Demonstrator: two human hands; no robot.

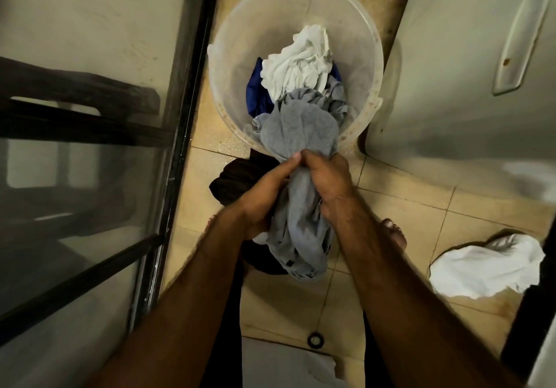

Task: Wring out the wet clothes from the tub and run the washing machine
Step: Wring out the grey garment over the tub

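Gripping, left hand: curled round the grey garment.
Right hand: clenched just beside, same bunch.
Tub: garment's far end trails inside.
Handling: soaked, heavy, limp; I'd hold the thick twisted neck.

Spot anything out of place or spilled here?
A white cloth lies crumpled on the floor tiles at lower right, away from the tub. A wet patch glistens on the tile beside the tub's near-left edge. Nothing looks damaged.

Bare, hairy left forearm and right forearm; bare foot; dark garment at the legs
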